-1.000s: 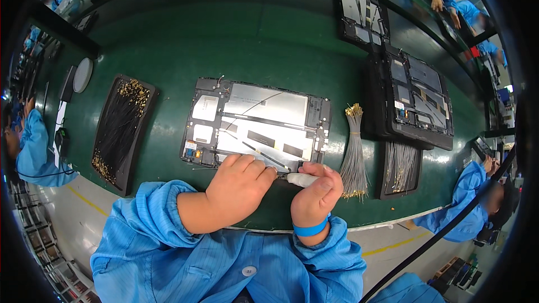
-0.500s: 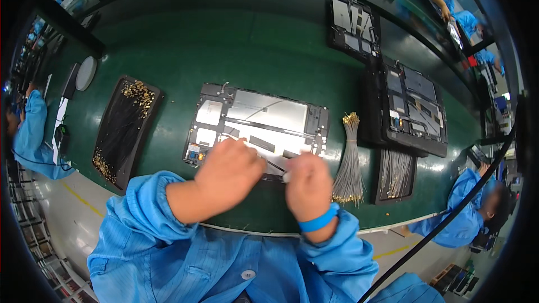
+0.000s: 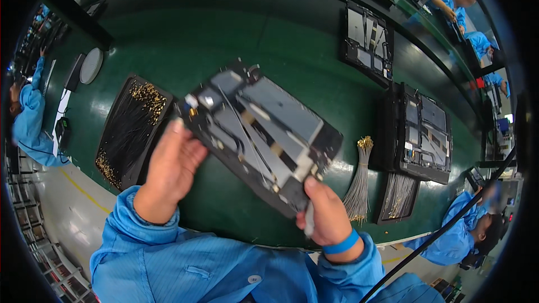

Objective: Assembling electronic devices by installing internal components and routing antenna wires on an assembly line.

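An opened tablet, with bare grey battery panels, dark cables and a small circuit board, is turned at a slant in front of me. My right hand grips its near right corner, thumb on top. Under that hand's fingers, a small pale thing sticks out; I cannot make out its kind. At the tablet's left end is my left hand, thumb up by the corner and fingers apart along the lower edge. Whether those fingertips bear any of its weight cannot be seen.
To the left lies a dark tray of black cables with gold ends. At right are a tied bundle of grey cables, a tray of grey cables and stacked opened tablets. Another tablet lies behind. Co-workers sit around.
The tablet lay flat and square on the table under both hands; now it is turned clockwise and tilted. My left hand has moved left and opened; my right has taken the near right corner.
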A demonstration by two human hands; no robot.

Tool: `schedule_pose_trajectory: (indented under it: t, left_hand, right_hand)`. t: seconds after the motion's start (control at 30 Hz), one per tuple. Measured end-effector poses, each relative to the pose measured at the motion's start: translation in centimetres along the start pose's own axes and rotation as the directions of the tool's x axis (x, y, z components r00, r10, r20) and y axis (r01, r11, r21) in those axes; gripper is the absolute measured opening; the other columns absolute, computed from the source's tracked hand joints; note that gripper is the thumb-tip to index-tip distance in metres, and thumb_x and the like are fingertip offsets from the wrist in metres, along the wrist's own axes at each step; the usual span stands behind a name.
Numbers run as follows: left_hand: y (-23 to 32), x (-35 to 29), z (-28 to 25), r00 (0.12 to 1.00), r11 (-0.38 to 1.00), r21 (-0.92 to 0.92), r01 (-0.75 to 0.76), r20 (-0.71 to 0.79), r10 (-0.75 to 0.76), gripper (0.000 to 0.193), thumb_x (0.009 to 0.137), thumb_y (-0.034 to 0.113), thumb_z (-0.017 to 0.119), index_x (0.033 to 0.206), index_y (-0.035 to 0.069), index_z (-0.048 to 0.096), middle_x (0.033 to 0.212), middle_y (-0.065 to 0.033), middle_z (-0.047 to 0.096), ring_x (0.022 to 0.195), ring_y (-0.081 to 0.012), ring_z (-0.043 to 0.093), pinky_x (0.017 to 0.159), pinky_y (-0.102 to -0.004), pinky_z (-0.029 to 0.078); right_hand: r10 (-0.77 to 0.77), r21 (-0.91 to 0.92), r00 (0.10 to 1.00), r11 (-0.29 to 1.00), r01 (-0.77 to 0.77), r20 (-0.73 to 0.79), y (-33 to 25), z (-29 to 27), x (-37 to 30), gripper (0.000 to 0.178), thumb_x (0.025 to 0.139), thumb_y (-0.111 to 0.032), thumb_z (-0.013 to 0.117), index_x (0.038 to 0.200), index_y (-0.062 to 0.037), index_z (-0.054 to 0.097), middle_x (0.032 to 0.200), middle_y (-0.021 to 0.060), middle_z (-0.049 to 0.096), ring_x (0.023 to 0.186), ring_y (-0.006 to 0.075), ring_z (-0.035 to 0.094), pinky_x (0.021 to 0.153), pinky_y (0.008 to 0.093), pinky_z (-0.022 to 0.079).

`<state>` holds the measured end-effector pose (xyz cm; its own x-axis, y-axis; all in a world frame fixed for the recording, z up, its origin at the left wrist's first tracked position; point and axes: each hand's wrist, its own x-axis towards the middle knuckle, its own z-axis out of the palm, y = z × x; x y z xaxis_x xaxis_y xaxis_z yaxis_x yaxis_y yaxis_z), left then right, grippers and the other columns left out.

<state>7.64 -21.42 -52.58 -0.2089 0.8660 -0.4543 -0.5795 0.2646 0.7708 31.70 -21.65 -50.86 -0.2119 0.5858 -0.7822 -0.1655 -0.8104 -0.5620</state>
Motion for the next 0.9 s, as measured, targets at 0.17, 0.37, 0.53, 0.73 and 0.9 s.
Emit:
schedule_pose_trajectory:
  t: [0.17,0.37,0.53,0.73,0.9]
  left_hand:
    - [-0.3,0.1,4.9,0.878,0.886,-0.071,0.458,0.193,-0.439,0.03,0.083,0.032,0.048,0.1,0.007,0.049,0.085,-0.0068,0.057,0.066,-0.0153,0.057,0.052,-0.0256,0.048]
    - [3.5,9.2,5.5,0.997,0.941,-0.331,0.068,-0.021,-0.079,0.023,0.08,0.024,0.053,0.092,0.005,0.05,0.083,-0.0078,0.057,0.062,-0.0157,0.055,0.053,-0.0228,0.05]
    - [2.6,14.0,5.7,0.987,0.894,-0.446,-0.036,-0.156,-0.038,0.028,0.082,0.019,0.051,0.102,0.0,0.043,0.093,-0.0091,0.051,0.085,-0.0184,0.052,0.076,-0.0308,0.047]
    - [-2.3,8.4,7.2,0.969,0.967,0.063,0.247,0.014,-0.248,0.046,0.083,0.019,0.05,0.119,-0.002,0.032,0.101,-0.0082,0.046,0.09,-0.0188,0.05,0.079,-0.0312,0.045]
    - [-2.2,7.3,6.9,0.931,0.928,0.136,0.347,0.068,-0.359,0.05,0.084,0.022,0.049,0.122,-0.004,0.029,0.107,-0.0073,0.043,0.092,-0.0169,0.047,0.081,-0.0297,0.043]
  right_hand:
    - [-0.134,-0.147,0.988,0.979,0.144,0.077,-2.6,6.9,4.8,0.048,0.076,-0.048,0.052,0.08,0.0,0.048,0.057,0.0039,0.046,0.042,0.0096,0.042,0.039,0.0209,0.035]
    - [-0.351,-0.092,0.928,0.935,0.341,-0.125,-8.2,5.4,8.9,0.05,0.08,-0.046,0.046,0.101,-0.0012,0.045,0.091,0.0104,0.05,0.054,0.0136,0.046,0.043,0.0256,0.039]
    - [-0.272,0.329,0.882,0.853,0.406,-0.384,-13.0,0.0,13.9,0.056,0.081,-0.043,0.045,0.119,-0.0044,0.032,0.116,0.01,0.04,0.062,0.0158,0.047,0.046,0.0265,0.039]
    - [-0.199,0.604,0.878,0.659,0.448,-0.435,-17.1,-2.9,17.8,0.045,0.073,-0.049,0.055,0.094,-0.0101,0.045,0.075,0.0089,0.049,0.058,0.0167,0.05,0.046,0.0214,0.044]
    - [-0.127,0.607,0.865,0.663,0.438,-0.486,-18.8,-2.7,19.0,0.04,0.07,-0.045,0.061,0.08,-0.0091,0.047,0.066,0.003,0.048,0.051,0.0128,0.047,0.042,0.0189,0.043]
